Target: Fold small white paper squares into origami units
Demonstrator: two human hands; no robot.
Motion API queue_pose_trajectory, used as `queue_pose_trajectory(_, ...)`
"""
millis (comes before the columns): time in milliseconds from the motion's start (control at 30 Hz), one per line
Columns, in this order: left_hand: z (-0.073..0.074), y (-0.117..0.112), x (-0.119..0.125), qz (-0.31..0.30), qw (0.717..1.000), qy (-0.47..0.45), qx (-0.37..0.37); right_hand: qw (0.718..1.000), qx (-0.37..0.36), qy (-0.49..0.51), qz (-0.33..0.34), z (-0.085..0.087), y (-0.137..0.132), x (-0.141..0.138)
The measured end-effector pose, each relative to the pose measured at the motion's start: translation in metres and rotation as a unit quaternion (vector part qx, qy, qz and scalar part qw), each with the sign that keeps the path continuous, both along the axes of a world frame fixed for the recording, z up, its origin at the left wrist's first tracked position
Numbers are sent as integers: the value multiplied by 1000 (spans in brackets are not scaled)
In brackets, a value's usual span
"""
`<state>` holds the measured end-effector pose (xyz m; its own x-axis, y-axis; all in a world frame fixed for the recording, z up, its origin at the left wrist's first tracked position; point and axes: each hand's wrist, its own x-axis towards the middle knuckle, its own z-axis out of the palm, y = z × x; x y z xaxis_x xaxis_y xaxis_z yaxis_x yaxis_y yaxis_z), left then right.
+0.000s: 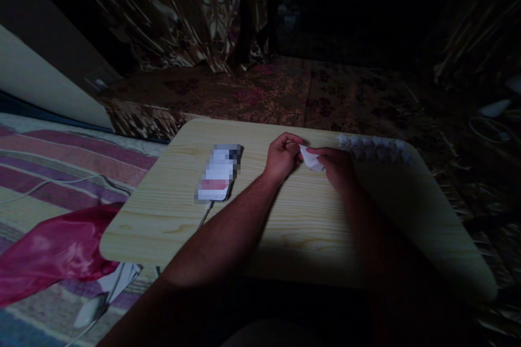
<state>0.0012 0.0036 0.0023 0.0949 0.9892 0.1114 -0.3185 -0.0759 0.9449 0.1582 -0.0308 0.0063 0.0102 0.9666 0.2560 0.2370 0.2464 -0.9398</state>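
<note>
A small folded piece of white paper [311,159] is held above the wooden table [228,238]. My left hand [282,157] pinches its left edge, with the fingers curled. From the other side, my right hand [337,165] grips it, the thumb lying along its top edge. Some fingertips are hidden behind the paper. Just beyond my right hand, several small folded white paper pieces [376,146] stand in two rows near the table's far right corner.
Left of my forearm lies a phone [217,173], blurred by pixels, with a white cable [204,216] at its near end. Pink satiny cloth [69,244] and a white charger [90,310] lie on the striped bedding [61,168]. Patterned curtains [195,5] hang behind the table.
</note>
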Motion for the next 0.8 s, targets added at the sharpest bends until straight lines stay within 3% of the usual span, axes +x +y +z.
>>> queue_pose_trajectory(233, 3, -3, 3, -4, 1000, -4, -31, 998, 48, -34, -38, 3, 0, 1)
queue_pose_trajectory(433, -2, -3, 2, -58, 994, 92, 1, 992, 82, -84, -47, -2, 1, 1)
queue_pose_trajectory(567, -6, 0, 1, -50, 996, 75, -4, 989, 92, -110, -34, -4, 1, -1)
queue_pose_trajectory(800, -8, 2, 1, -58, 997, 52, -20, 977, 110, -172, -68, -9, 3, -2)
